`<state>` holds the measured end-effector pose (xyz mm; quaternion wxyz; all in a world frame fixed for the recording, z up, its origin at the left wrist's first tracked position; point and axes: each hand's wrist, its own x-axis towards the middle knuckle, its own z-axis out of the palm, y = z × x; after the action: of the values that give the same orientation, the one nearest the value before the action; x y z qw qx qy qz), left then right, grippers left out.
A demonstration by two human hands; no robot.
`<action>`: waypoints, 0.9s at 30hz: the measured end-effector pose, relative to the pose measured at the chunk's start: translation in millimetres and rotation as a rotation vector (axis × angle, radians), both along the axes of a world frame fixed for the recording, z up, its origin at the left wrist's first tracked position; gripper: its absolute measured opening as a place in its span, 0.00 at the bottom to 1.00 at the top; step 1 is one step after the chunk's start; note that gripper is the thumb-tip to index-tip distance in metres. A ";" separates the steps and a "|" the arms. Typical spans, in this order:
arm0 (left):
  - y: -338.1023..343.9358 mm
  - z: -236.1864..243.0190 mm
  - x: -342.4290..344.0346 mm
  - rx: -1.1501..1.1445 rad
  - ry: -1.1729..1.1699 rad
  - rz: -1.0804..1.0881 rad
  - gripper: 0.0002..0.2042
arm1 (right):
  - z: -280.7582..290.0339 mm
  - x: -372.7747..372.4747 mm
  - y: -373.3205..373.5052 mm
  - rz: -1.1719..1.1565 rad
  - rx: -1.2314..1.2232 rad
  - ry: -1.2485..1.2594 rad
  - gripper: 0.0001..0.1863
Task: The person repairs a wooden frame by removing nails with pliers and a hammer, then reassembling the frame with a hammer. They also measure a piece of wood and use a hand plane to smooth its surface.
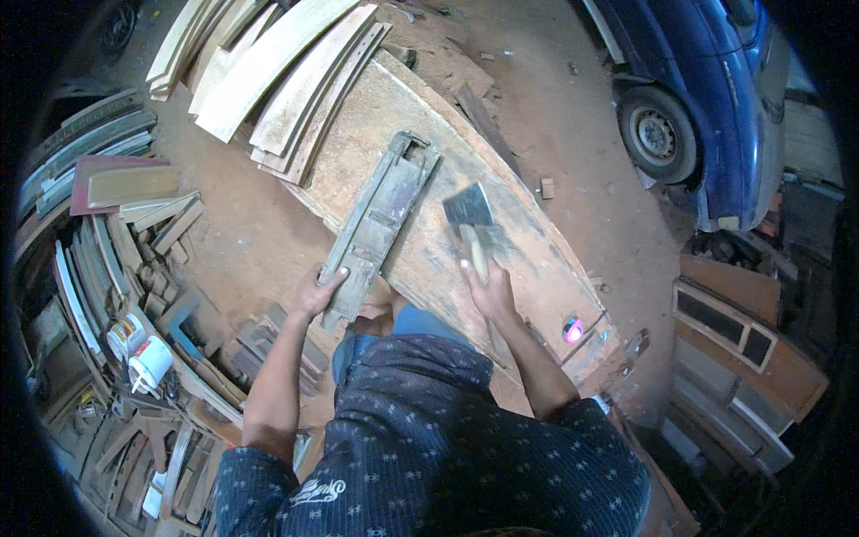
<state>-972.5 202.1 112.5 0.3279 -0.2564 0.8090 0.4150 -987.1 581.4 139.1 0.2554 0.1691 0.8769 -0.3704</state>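
Observation:
My left hand [318, 293] is closed on the near end of a long, weathered wooden piece [383, 219]. That piece has a raised edge, crosswise ridges and a notched far end, and it lies slanted over the bench's left part. In my right hand [490, 291] is a short wooden handle, fingers wrapped round it. It belongs to a hatchet [468, 206] with a broad dark blade, held over the bench to the right of the weathered piece. The two do not touch. Beneath them is the dusty wooden bench top [528, 277].
Curved pale boards [268, 72] are stacked at the bench's far end. A pink round object [572, 330] sits near its right corner. Wood offcuts and white buckets [150, 362] crowd the left. A blue car [707, 98] stands far right, above wooden frames [725, 322].

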 end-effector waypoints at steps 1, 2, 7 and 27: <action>0.1 -5.4 3.9 -0.081 0.035 -0.064 0.35 | 10.6 -14.4 -15.4 -0.032 -0.035 0.098 0.25; -3.4 -25.5 16.0 -0.110 0.053 -0.004 0.35 | 25.5 -28.8 -31.2 -0.058 -0.063 0.193 0.25; 0.4 -7.7 0.3 -0.082 0.038 0.042 0.36 | -13.8 -64.8 -56.0 0.012 -0.038 0.320 0.26; -9.9 67.9 47.5 -0.105 0.238 -0.035 0.29 | -47.6 65.8 4.0 -0.149 0.486 0.219 0.31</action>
<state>-925.0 192.2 180.3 0.2231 -0.2080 0.8672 0.3937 -921.3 585.4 91.4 0.0834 0.2483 0.9476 -0.1829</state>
